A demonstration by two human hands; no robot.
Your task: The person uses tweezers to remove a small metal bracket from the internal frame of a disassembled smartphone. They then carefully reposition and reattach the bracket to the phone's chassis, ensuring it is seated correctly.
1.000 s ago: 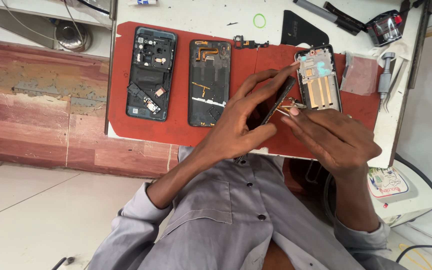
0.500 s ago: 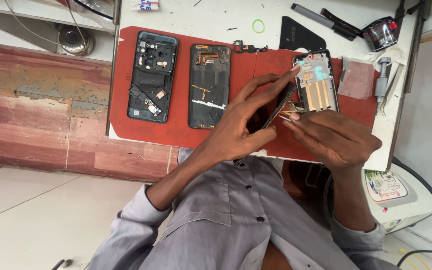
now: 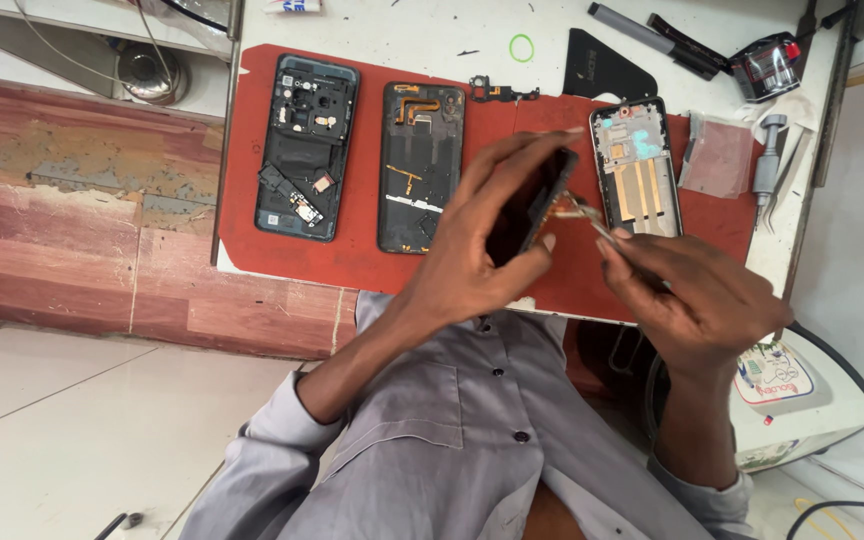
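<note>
Lying on the red mat (image 3: 352, 265), from the left: an opened phone back (image 3: 307, 145), then a dark phone frame (image 3: 422, 165). Gripping a dark phone part (image 3: 527, 205) on edge above the mat, left hand (image 3: 482, 250) with fingers clamped around it. Pinching tweezers (image 3: 592, 222) at the part's orange flex, right hand (image 3: 697, 300) with fingers closed together, just below a third phone frame (image 3: 637, 165).

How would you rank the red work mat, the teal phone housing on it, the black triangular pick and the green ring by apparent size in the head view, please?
1. red work mat
2. teal phone housing
3. black triangular pick
4. green ring
All lie flat on the same table, so the order looks reliable.
</note>
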